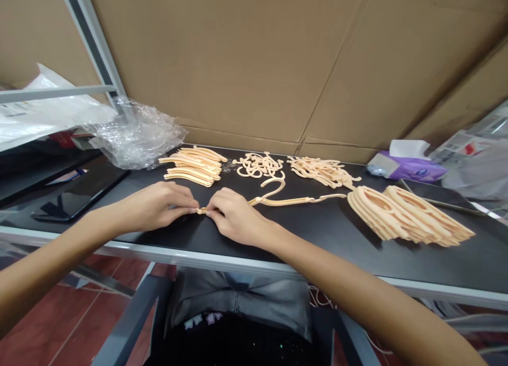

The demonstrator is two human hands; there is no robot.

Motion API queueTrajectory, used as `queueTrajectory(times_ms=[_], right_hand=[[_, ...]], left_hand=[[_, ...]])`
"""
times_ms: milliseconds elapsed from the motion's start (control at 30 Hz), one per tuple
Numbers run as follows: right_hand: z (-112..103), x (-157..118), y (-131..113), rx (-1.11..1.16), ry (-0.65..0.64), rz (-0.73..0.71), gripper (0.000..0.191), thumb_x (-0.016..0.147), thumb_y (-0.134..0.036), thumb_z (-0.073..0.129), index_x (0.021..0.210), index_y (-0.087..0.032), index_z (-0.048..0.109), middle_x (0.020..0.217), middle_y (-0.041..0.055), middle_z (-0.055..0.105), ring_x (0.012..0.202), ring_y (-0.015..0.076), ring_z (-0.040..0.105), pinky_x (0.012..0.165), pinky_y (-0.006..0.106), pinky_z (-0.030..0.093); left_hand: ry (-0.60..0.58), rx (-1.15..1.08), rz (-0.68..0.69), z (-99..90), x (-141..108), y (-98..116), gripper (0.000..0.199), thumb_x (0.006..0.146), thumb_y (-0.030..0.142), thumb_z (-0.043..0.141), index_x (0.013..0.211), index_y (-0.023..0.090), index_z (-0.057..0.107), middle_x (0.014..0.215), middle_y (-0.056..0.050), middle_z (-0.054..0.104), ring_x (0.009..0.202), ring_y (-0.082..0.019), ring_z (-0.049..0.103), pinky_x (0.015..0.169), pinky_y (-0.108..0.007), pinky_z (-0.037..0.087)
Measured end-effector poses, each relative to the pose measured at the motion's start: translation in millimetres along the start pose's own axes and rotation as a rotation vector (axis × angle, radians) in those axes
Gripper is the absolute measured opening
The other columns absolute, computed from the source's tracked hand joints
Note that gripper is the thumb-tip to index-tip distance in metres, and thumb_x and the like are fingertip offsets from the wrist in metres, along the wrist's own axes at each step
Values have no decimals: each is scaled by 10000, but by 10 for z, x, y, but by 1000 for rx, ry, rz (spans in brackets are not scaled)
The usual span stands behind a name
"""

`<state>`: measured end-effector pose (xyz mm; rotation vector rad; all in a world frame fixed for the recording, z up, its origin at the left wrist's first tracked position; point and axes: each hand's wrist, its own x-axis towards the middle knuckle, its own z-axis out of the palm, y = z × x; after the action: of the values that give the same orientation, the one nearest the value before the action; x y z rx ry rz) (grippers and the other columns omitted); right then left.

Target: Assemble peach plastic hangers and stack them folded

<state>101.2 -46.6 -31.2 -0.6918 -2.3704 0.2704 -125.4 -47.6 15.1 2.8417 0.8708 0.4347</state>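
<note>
Over the black table, my left hand (166,204) pinches the end of a small beige plastic piece (201,211). My right hand (234,215) is closed on the left arm of a beige hanger (286,201), close beside my left fingertips. The hanger's hook points up and away, and its right arm ends in a thin curved piece. Behind my hands lie a stack of beige bars (194,165), a pile of small hooks (260,165) and a heap of thin curved pieces (319,170).
Stacked beige hanger bodies (408,218) lie on the right of the black table (317,249). Behind them is a purple tissue box (415,167). Clear plastic wrap (138,133) and a dark phone-like slab (79,191) are at left. A cardboard wall (238,64) stands behind.
</note>
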Motion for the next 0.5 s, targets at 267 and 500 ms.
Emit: queueTrajectory(times_ms=[267, 500], right_hand=[[-6, -6, 30, 43, -8, -11, 133, 905, -78, 567, 805, -144, 624, 840, 85, 659, 841, 192, 572, 793, 328, 486], [3, -2, 32, 50, -2, -10, 130, 912, -90, 576, 810, -150, 628, 851, 83, 668, 852, 186, 581, 804, 322, 490]], left_hand=[[-43, -77, 0, -37, 53, -20, 242, 964, 236, 531, 928, 196, 768, 893, -46, 749, 790, -137, 680, 739, -204, 494], [-44, -146, 0, -47, 80, -42, 225, 946, 239, 554, 904, 193, 770, 860, -45, 752, 746, -131, 685, 698, -202, 506]])
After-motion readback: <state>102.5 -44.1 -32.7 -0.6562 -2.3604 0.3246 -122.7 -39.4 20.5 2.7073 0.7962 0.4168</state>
